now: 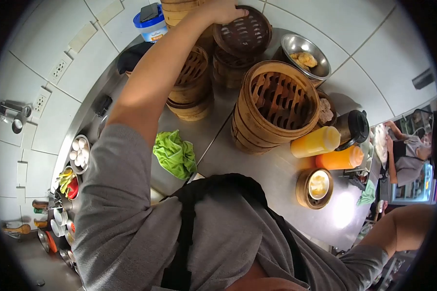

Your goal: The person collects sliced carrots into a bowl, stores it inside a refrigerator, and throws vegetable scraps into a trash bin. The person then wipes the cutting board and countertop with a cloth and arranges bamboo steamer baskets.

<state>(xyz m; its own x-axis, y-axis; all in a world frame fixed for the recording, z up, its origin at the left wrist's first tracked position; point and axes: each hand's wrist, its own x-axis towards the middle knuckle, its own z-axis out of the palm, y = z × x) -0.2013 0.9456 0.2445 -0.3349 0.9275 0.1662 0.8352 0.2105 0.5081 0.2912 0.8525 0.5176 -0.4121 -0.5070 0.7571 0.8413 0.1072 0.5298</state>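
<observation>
My left hand (224, 11), partly cut off at the top edge, grips the rim of a dark round steamer tray with slots (243, 33). The tray is tilted over a bamboo steamer (230, 70). Beside it stand a stack of bamboo steamers (192, 94) and a larger bamboo steamer stack with a slotted base (281, 102). A metal bowl (290, 46) holds yellowish food. My right forearm reaches out past the right edge, and its hand is out of sight.
A green cloth (174, 154), yellow bottle (315, 142), orange bottle (341, 158), dark-lidded jug (353, 127) and small steamer holding a white bowl (303, 189) are on the steel counter. Eggs (79, 153) sit left. Another person (412, 155) is at far right.
</observation>
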